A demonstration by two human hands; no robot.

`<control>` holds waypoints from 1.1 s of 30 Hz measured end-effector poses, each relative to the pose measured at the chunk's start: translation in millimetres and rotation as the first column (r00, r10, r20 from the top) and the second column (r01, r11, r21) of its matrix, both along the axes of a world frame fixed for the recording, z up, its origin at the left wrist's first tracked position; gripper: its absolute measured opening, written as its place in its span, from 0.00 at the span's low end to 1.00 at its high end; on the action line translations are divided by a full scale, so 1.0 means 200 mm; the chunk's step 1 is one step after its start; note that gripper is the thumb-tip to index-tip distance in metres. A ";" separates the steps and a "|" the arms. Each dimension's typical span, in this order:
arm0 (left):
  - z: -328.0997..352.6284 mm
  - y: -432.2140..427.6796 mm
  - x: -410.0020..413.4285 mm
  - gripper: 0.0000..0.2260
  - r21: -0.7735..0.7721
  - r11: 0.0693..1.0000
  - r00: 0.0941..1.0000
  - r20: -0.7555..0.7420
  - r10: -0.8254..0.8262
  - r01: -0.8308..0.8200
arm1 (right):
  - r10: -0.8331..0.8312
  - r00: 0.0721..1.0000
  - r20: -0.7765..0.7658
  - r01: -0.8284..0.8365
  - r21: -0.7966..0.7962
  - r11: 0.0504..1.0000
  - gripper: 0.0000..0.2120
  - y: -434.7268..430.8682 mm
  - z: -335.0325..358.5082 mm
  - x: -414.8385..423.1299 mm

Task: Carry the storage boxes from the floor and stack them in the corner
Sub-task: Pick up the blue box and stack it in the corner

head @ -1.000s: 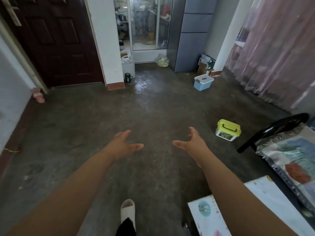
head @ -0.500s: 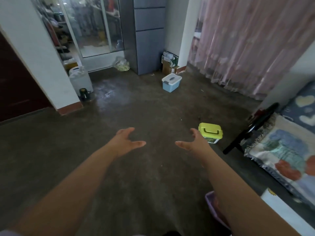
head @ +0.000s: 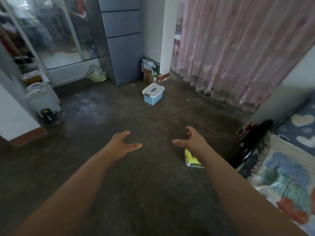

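A small blue storage box with a white lid (head: 153, 93) stands on the dark floor near the far corner, beside a grey cabinet. A yellow-lidded white box (head: 191, 159) sits on the floor closer in, mostly hidden behind my right wrist. My left hand (head: 121, 145) and my right hand (head: 190, 140) reach forward side by side, both open with fingers spread, holding nothing. The right hand hovers over the yellow-lidded box without touching it.
A tall grey cabinet (head: 122, 41) and a cardboard box (head: 150, 71) fill the far corner. Pink curtains (head: 238, 48) hang along the right. A bed with patterned covers (head: 288, 167) and a black frame lies at right. White containers (head: 42, 96) stand at left.
The view has swung right and closer to the boxes. The yellow-lidded box, earlier visible right of my right hand, now lies under my right wrist. Both hands stay open.
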State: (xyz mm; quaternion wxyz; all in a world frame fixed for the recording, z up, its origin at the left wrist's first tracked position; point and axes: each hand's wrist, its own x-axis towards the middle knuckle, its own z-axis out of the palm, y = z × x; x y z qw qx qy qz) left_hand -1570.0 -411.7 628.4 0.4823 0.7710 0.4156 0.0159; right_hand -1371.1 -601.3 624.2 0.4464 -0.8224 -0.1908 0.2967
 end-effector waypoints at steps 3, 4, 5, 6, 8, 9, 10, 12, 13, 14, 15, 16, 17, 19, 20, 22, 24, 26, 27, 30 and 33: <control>-0.01 0.15 0.24 0.39 -0.012 1.000 1.000 -0.012 0.001 -0.001 | 0.007 1.000 -0.022 -0.006 0.026 1.000 0.48 0.21 0.02 0.26; -0.02 0.22 0.31 0.39 -0.014 1.000 1.000 -0.022 0.016 -0.016 | 0.021 0.999 -0.028 -0.021 0.021 1.000 0.48 0.29 0.01 0.34; -0.05 0.32 0.40 0.39 -0.022 0.999 0.999 -0.023 0.038 -0.038 | 0.034 0.999 -0.037 -0.034 0.016 0.999 0.48 0.39 -0.01 0.45; -0.06 0.40 0.48 0.39 -0.017 0.998 0.998 -0.027 0.056 -0.056 | 0.045 0.998 -0.033 -0.044 0.007 0.999 0.48 0.48 -0.02 0.52; -0.10 0.58 0.66 0.40 -0.010 0.998 0.997 -0.045 0.065 -0.066 | 0.055 0.998 -0.033 -0.055 -0.003 0.998 0.49 0.65 -0.07 0.69; -0.13 0.70 0.77 0.40 -0.017 0.998 0.997 -0.052 0.060 -0.061 | 0.046 0.998 -0.037 -0.047 -0.011 0.999 0.49 0.76 -0.09 0.81; -0.13 0.76 0.83 0.41 -0.019 0.998 0.997 -0.054 0.058 -0.059 | 0.045 0.998 -0.034 -0.046 -0.027 0.999 0.49 0.82 -0.10 0.87; -0.16 0.94 1.01 0.42 -0.057 0.996 0.998 -0.033 0.062 -0.064 | 0.050 0.997 -0.060 -0.052 -0.037 0.998 0.49 0.98 -0.11 1.04; -0.16 1.08 1.15 0.42 -0.072 0.996 0.998 -0.023 0.059 -0.061 | 0.027 0.997 -0.074 -0.029 -0.030 0.999 0.49 1.10 -0.11 1.17; -0.15 1.18 1.26 0.43 -0.071 0.996 0.998 -0.031 0.059 -0.061 | 0.001 0.997 -0.081 -0.004 -0.032 0.999 0.49 1.17 -0.10 1.26; -0.14 1.30 1.39 0.43 -0.069 0.996 0.998 -0.044 0.051 -0.054 | -0.019 0.996 -0.090 0.016 -0.035 0.999 0.49 1.27 -0.07 1.38; -0.12 1.38 1.48 0.43 -0.069 0.997 0.998 -0.052 0.040 -0.043 | -0.026 0.995 -0.098 0.022 -0.033 0.999 0.48 1.33 -0.06 1.45; -0.10 1.47 1.60 0.43 -0.062 0.998 0.999 -0.046 0.027 -0.030 | -0.037 0.995 -0.092 0.035 -0.022 0.999 0.48 1.40 -0.05 1.54; -0.07 1.65 1.85 0.43 -0.058 0.998 0.999 -0.051 0.004 -0.007 | -0.071 0.994 -0.082 0.069 -0.025 0.997 0.48 1.52 -0.02 1.74; -0.06 1.72 1.98 0.44 -0.062 0.998 0.999 -0.042 -0.002 0.000 | -0.084 0.993 -0.087 0.082 -0.019 0.996 0.48 1.58 -0.01 1.85; -0.08 1.81 2.19 0.45 -0.077 0.997 0.999 -0.030 -0.015 0.013 | -0.108 0.989 -0.100 0.106 -0.018 0.994 0.49 1.67 -0.01 2.03; -0.14 1.91 2.43 0.45 -0.079 0.996 0.998 -0.045 -0.035 0.032 | -0.126 0.987 -0.101 0.126 -0.009 0.992 0.48 1.75 -0.03 2.25; -0.19 1.98 2.63 0.46 -0.085 0.995 0.997 -0.061 -0.057 0.051 | -0.123 0.987 -0.108 0.123 0.000 0.992 0.47 1.83 -0.07 2.44; -0.21 2.02 2.73 0.46 -0.091 0.994 0.996 -0.069 -0.064 0.057 | -0.114 0.986 -0.119 0.115 -0.003 0.993 0.47 1.87 -0.08 2.54; -0.28 2.16 3.10 0.44 -0.112 0.993 0.999 -0.041 -0.033 0.029 | -0.071 0.989 -0.126 0.068 -0.022 0.997 0.47 2.02 -0.13 2.94; -0.30 2.29 3.43 0.44 -0.117 0.992 0.998 -0.039 0.047 -0.051 | -0.012 0.990 -0.140 0.004 -0.051 0.999 0.48 2.20 -0.13 3.35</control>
